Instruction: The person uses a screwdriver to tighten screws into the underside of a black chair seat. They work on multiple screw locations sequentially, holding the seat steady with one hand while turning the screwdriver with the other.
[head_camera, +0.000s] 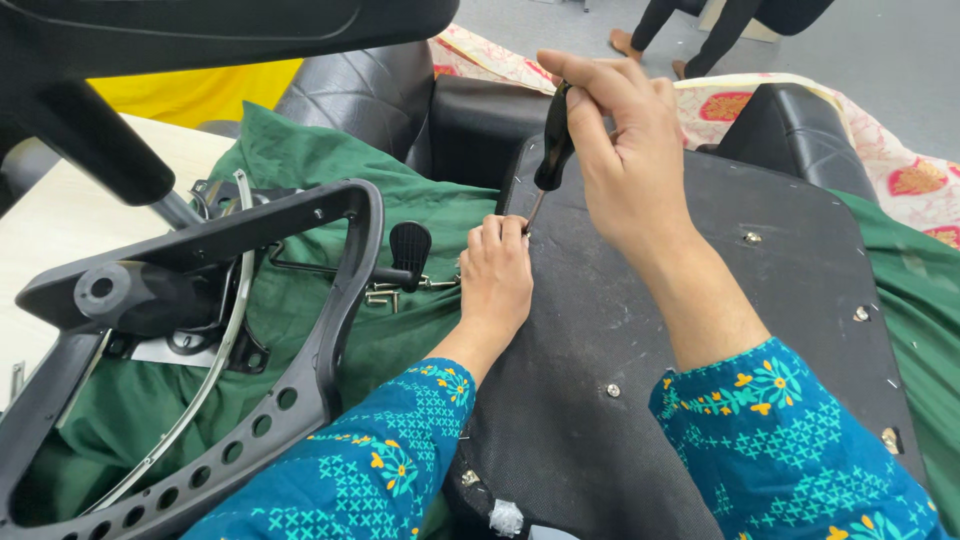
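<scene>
My right hand (620, 130) grips a black-handled screwdriver (552, 150), its tip pointing down at the near-left edge of an upturned black chair seat base (700, 300). My left hand (497, 275) rests on that edge with fingers curled right at the screwdriver tip, pinching something too small to make out. Both sleeves are teal with a printed pattern.
A black chair armrest frame (200, 300) with a metal hoop lies on green cloth (400, 210) at left. Loose screws (385, 293) and a black lever knob (411, 245) lie beside my left hand. Black cushions (370, 90) sit behind. Another person's legs (680, 30) stand far back.
</scene>
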